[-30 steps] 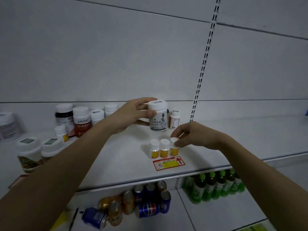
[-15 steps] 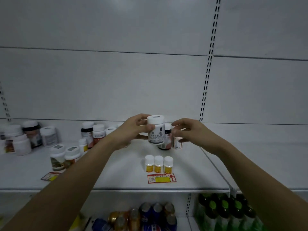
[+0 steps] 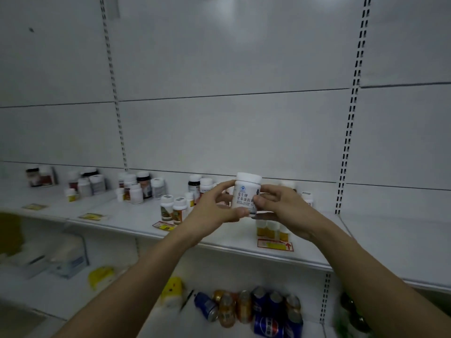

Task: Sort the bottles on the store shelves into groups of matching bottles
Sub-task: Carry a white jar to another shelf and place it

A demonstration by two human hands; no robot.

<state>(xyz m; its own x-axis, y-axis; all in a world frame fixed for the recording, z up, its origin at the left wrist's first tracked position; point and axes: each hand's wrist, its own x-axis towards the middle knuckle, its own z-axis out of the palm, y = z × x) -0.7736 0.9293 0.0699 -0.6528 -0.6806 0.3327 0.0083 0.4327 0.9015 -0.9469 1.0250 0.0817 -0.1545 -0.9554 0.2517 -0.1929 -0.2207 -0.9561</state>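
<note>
You see a white bottle [image 3: 246, 193] with a white cap and dark label print, three small yellow-labelled white-capped bottles [image 3: 269, 230], a red-and-yellow price tag [image 3: 275, 245], white shelving [image 3: 390, 245], and blue and orange cans [image 3: 246, 309].

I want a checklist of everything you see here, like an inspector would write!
Surface: white shelf, bottles standing in loose clusters.
Job's things: white bottle held above the shelf; three small yellow-label bottles in a row beneath.
Clutter: price tag at the shelf edge; drink cans below.
Hands: left hand and right hand both grip the white bottle.
Cables: nothing seen.
Surroundings: white back panels.
</note>
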